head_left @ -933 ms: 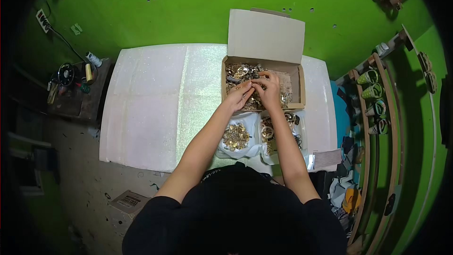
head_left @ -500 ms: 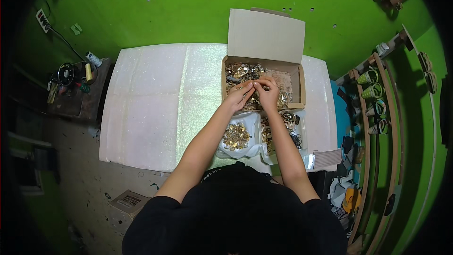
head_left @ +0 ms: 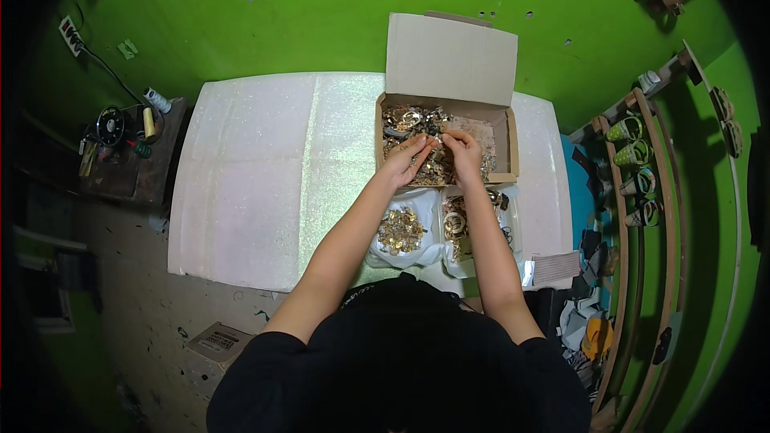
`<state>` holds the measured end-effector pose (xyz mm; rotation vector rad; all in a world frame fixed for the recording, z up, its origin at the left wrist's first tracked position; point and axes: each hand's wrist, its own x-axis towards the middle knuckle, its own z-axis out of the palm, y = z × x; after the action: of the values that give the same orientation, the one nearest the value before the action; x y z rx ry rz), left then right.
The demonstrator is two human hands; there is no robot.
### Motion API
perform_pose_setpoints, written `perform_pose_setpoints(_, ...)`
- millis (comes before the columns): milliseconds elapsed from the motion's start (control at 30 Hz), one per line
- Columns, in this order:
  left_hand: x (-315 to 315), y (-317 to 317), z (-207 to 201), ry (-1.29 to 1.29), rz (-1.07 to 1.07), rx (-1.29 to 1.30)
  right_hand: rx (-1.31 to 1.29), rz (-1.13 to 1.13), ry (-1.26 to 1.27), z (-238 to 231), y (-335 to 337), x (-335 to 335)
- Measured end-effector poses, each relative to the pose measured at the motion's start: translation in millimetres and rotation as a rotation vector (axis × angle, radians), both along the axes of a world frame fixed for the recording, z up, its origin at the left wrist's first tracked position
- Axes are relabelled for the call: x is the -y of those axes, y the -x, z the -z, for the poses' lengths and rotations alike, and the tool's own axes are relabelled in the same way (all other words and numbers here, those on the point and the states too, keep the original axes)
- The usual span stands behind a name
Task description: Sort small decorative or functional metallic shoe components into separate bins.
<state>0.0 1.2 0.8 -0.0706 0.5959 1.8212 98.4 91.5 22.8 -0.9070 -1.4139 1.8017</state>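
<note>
Over an open cardboard box (head_left: 504, 144), my left hand (head_left: 407, 162) and my right hand (head_left: 466, 159) face each other, fingertips close together. Both are closed in a pinch; what lies between the fingers is too small to make out. Beneath them, the box holds a heap of small gold and silver metal fittings (head_left: 411, 118), buckles among them. Just nearer to me is a white plastic-lined container (head_left: 434, 245) with small gold-coloured pieces (head_left: 400, 230). Beside it, partly hidden under my right forearm, a clear tray (head_left: 514, 200) holds larger buckles and rings (head_left: 455, 224).
A shiny white cloth covers the table (head_left: 241, 184). The box's raised lid (head_left: 451, 56) stands toward the green wall. Sandals hang on a wooden rack (head_left: 622, 240) at the right. Thread spools (head_left: 158, 100) stand on a small dark table at the left. Scraps lie on the floor.
My right hand has shifted slightly to the right, widening the space between the two hands. The left hand stays almost where it was.
</note>
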Motion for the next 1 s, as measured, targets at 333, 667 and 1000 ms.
perform_pose_setpoints(333,0.7,0.3,1.3,0.003,-0.005,0.028,0.093,-0.158,-0.111,-13.3,-18.2,6.7)
perform_pose_setpoints(667,1.1,2.2,0.5,0.019,0.047,-0.003,0.426,-0.510,-0.530,-47.7,-31.3,26.7)
perform_pose_setpoints(1000,2.8,-1.8,0.7,0.039,0.107,-0.122,0.361,-0.135,-0.906,-32.7,-4.7,17.4)
